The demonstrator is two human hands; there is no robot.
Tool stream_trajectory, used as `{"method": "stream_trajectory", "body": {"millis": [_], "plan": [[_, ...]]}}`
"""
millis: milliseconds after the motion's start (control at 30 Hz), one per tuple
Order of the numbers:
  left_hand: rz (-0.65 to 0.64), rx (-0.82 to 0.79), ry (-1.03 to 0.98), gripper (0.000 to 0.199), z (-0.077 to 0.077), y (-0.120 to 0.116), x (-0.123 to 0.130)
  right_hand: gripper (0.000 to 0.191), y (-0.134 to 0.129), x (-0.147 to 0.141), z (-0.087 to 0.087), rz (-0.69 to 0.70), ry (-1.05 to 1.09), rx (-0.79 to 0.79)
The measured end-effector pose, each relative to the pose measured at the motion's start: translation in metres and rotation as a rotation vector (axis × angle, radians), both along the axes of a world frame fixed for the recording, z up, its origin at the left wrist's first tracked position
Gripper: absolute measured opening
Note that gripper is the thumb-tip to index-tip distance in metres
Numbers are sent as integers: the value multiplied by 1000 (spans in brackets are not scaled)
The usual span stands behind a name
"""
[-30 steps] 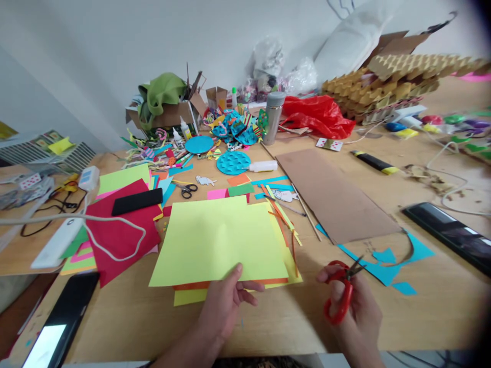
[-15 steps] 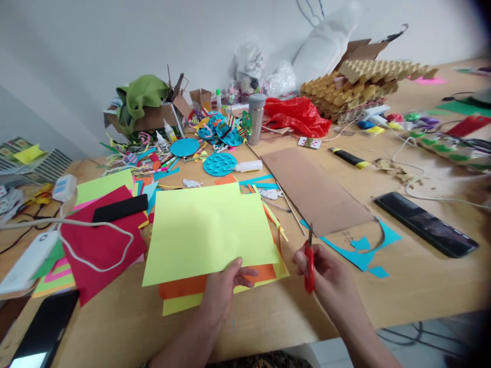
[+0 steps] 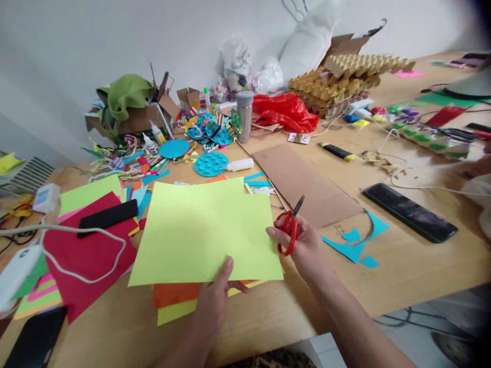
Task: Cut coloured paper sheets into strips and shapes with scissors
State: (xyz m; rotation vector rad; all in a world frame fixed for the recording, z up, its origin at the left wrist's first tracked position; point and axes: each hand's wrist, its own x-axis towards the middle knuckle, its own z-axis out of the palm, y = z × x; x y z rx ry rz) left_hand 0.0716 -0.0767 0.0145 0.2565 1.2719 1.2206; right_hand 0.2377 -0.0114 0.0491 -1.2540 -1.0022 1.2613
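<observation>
My left hand (image 3: pixel 217 296) pinches the lower edge of a yellow-green sheet of paper (image 3: pixel 199 230), thumb on top and fingers beneath. A small notch shows at the sheet's top right corner. Under it, orange paper (image 3: pixel 176 293) and another yellow sheet (image 3: pixel 174 313) stick out at the front. My right hand (image 3: pixel 303 245) is closed around red-handled scissors (image 3: pixel 289 230), whose dark blades point up and to the right. Its fingertips are close to the sheet's right edge; whether they touch it I cannot tell.
Brown cardboard (image 3: pixel 307 184), blue paper scraps (image 3: pixel 353 250) and a phone (image 3: pixel 410 212) lie to the right. Red paper (image 3: pixel 88 255) with a white cable is at left. Behind stand a steel flask (image 3: pixel 244 117), blue discs (image 3: pixel 210 164) and stacked egg trays (image 3: pixel 337 84). Part of another person shows at far right.
My right hand has moved left and up with the scissors, close to the sheet's right edge, and the blades have tilted rightward. The yellow-green sheet looks slightly lifted. The view has shifted right.
</observation>
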Motion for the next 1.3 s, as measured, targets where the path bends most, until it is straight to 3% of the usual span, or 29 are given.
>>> {"method": "stream_trajectory", "body": {"millis": [100,200,300,500,767,1033,1167,1300], "plan": [[87,65,-50,45,4,4,-3,29,-3,1,1,26,-20,13],[124,110,-102,45,7,7,-7,28,-5,2,1,38,-8,30],[242,167,-158,43,8,9,-11,26,-9,4,0,19,0,42],[404,130,-86,44,8,10,-8,21,-17,9,0,-15,-44,125],[373,252,-249,40,7,7,-21,15,-30,12,-12,0,-161,235],[517,204,-62,39,14,12,-17,15,-29,11,-22,-107,-278,334],[406,212,-112,44,14,10,-18,13,-26,7,-14,-89,-288,399],[216,92,-83,34,10,11,-20,13,-20,8,-11,-79,-282,387]]}}
